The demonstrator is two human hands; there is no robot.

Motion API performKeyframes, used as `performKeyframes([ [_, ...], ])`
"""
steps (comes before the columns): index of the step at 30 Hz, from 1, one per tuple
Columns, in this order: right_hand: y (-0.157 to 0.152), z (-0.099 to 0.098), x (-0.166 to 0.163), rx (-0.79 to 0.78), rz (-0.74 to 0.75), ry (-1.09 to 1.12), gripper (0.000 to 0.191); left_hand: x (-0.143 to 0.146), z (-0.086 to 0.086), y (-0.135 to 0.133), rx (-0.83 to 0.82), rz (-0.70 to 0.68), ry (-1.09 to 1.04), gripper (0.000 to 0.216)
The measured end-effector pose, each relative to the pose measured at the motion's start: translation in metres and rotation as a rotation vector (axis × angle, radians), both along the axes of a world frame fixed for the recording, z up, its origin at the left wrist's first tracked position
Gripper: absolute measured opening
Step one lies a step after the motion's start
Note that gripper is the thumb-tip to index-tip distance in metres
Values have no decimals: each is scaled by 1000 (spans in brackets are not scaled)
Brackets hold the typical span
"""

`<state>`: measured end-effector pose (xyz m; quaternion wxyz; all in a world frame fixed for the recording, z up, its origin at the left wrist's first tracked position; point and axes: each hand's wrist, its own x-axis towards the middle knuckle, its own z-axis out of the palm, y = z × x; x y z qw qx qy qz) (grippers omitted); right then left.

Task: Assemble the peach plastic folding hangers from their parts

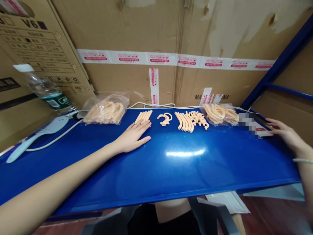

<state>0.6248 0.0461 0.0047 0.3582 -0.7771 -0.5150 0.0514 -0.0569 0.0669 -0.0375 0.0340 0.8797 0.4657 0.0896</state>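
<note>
My left hand (134,136) lies palm down with fingers stretched over the near ends of a row of straight beige plastic pieces (146,115). To its right are a few curved beige pieces (166,120), then a row of longer bent pieces (184,122) and a pile of small hooked ones (197,118). At the far right my right hand (283,131) is open, fingers reaching over the edge of a flat white card-like item (262,129), partly blurred out. Whether those fingertips touch it I cannot tell.
Clear bags of beige parts stand left (105,111) and right (220,114) at the back of the blue table (146,176). A pale blue hairbrush (40,135), a water bottle (49,91) and a white cable (55,138) occupy the left. Cardboard (137,29) walls the back.
</note>
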Motion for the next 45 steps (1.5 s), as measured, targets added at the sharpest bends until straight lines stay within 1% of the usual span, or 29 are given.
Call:
performKeyframes([
  [2,-3,7,-8,76,-61,-101,59,0,0,0,-3,-3,6,75],
  [4,-5,13,-21,163,-89,-207,46,0,0,0,-7,-4,15,76],
  [7,-4,18,-52,260,-16,-337,32,0,0,0,-20,-5,22,76],
  [10,0,20,-96,334,159,-443,27,0,1,1,-38,-11,23,77],
  [14,9,22,-165,386,463,-515,22,1,0,2,-47,-8,11,77],
  [18,25,25,-235,367,744,-555,26,8,0,2,-60,21,5,78],
  [20,33,26,-266,399,915,-560,27,14,0,1,-70,45,3,79],
  [22,42,24,-292,408,1015,-513,27,19,0,0,-67,73,-5,78],
  [24,48,19,-311,414,1037,-465,28,23,0,-1,-51,98,-19,76],
  [27,52,7,-324,417,1041,-444,29,26,-1,-2,-44,115,-32,73],
  [32,47,-6,-315,423,1047,-408,22,24,0,-2,-42,116,-34,73],
  [38,42,-10,-311,415,1011,-365,22,20,-1,-1,-87,103,-94,74],
  [45,38,-13,-316,404,1012,-371,21,19,-1,-3,-65,112,-180,73],
])
